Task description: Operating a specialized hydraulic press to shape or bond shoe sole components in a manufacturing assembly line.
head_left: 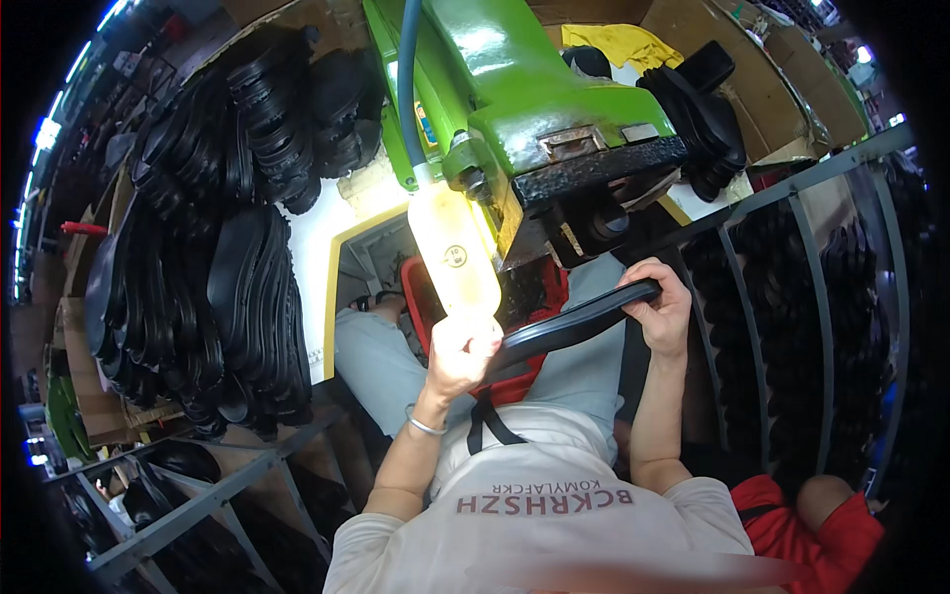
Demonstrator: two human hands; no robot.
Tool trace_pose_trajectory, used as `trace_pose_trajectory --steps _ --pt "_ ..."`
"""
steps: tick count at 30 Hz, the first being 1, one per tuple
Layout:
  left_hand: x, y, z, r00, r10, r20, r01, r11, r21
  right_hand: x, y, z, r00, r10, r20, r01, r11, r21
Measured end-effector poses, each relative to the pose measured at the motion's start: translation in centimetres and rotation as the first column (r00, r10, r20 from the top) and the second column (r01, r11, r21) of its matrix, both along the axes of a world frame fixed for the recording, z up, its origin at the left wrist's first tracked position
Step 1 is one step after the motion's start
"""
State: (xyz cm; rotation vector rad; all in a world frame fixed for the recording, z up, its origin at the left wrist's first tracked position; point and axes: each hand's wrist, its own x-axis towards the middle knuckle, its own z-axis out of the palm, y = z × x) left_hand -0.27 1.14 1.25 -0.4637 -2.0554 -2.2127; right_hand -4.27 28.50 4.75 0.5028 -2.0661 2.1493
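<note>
Left hand: the left hand [462,354] is clamped shut around the near end of the black shoe sole [574,322].
Right hand: the right hand [665,309] has fingers curled over the far end.
Sole: held level above the lap, just below the green machine [515,89].
Left side: stacked black soles [213,287] on a table.

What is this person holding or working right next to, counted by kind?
Black shoe sole held between left hand and right hand: 1
Green machine: 1
Lit lamp bulb: 1
Red crate: 1
Big heaps of black soles: 2, the other smaller
Total: 6
</note>
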Motion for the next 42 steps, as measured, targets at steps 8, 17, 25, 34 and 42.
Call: trace_pose_trajectory --steps 8,17,25,34,42 --pt "-1.1 -0.9 1.8 0.944 -0.239 0.230 0.247 0.969 -0.008 -0.7 -0.2 -0.8 0.996 0.036 0.079 -0.034 0.999 -0.031" --pt "-0.5 -3.4 0.4 0.948 0.130 0.291 -0.111 0.990 -0.081 -0.5 1.7 -1.4 0.995 0.028 0.096 -0.020 0.996 -0.084" --pt "-0.5 -3.5 -0.4 0.969 0.245 -0.026 -0.232 0.872 -0.430 -0.7 1.5 -0.2 0.984 -0.059 0.166 0.069 0.996 -0.057" --pt "-3.3 1.8 3.1 0.940 0.274 -0.205 -0.342 0.775 -0.532 -4.1 0.1 0.9 0.944 -0.189 0.272 0.228 0.967 -0.118" --pt "-0.6 -3.9 2.6 0.932 0.329 0.151 -0.308 0.940 -0.148 -3.9 -5.6 0.2 0.963 -0.051 0.265 0.060 0.998 -0.025"
